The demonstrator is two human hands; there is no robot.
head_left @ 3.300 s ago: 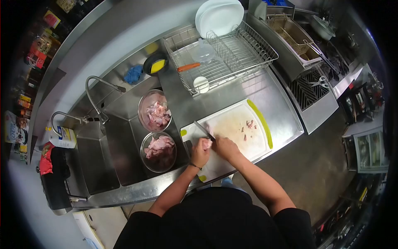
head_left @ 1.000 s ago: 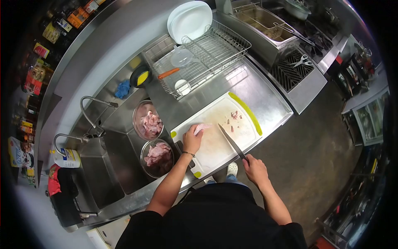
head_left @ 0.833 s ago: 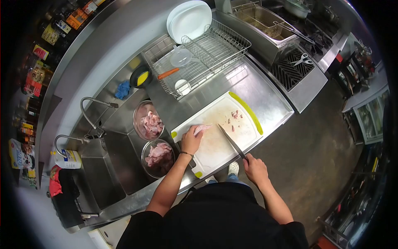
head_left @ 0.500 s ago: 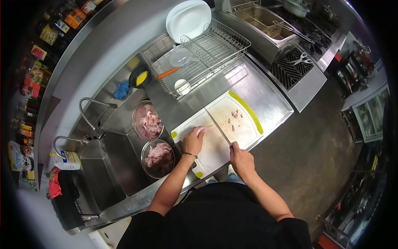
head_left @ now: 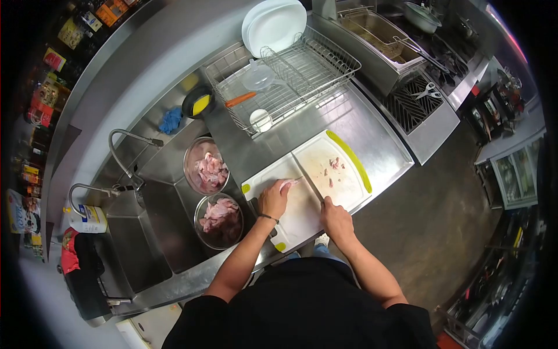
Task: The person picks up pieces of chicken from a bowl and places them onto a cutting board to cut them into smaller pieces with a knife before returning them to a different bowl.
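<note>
My left hand (head_left: 273,200) presses a small piece of raw meat (head_left: 289,183) against the white cutting board (head_left: 296,224), fingers curled over it. The pale piece looks like chicken, but my fingers partly cover it. In my right hand (head_left: 337,220) is the handle of a kitchen knife (head_left: 306,176), whose long blade lies across the board just beyond the tip of the meat. Several small meat scraps (head_left: 333,164) lie on the board past the blade. To the left stand two metal bowls of raw meat, a farther bowl (head_left: 189,168) and a nearer bowl (head_left: 203,232).
A double sink (head_left: 136,244) with two faucets adjoins the left side. Behind the board, a wire dish rack (head_left: 314,75) holds white plates (head_left: 276,29) and a strainer (head_left: 257,77). Scissors (head_left: 429,91) lie on a grate at the right, near a fryer (head_left: 372,35).
The camera view has shifted slightly. Both hands keep almost the same place on the board, with the meat and the knife still held.
</note>
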